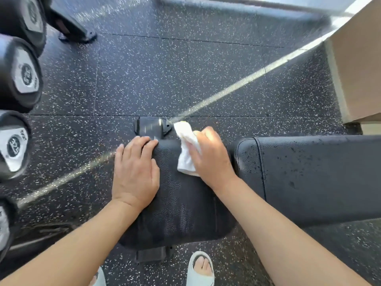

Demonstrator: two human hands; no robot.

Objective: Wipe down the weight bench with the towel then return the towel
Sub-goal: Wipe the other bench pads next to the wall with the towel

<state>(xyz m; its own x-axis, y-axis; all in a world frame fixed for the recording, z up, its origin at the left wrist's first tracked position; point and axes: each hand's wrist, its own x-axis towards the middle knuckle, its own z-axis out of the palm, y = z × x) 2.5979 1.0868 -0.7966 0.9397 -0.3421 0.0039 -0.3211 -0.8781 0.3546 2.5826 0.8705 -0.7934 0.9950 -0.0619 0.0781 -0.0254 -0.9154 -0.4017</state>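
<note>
Now the right hand [208, 153] is pressing a white towel [186, 150] onto the black seat pad [181, 201] of the weight bench, its fingers [190, 150] curling over the cloth and holding it down near the pad's far edge. One end of the towel is poking out beyond the fingertips, over the floor, and the other is spilling out on the thumb side, toward the left hand [135, 172]. That hand is lying flat on the far left corner of the same pad, fingers [140, 144] straight and close together, holding nothing, their tips reaching the pad's far edge. Just beyond those fingertips a black bench foot [151, 127] is standing on the speckled rubber floor [165, 79]. Off to the right of the towel-holding fingers, across a narrow gap, the long back pad [319, 178] is running out of view, its surface flecked with dark spots. Well to the left of the flat hand, a row of black dumbbells [22, 77] is sitting with pale end caps facing the camera. A beige wall corner [358, 69] is rising at the far right. Nearer than both wrists, pale slide sandals [201, 269] are showing on the floor beside the pad's near edge.
</note>
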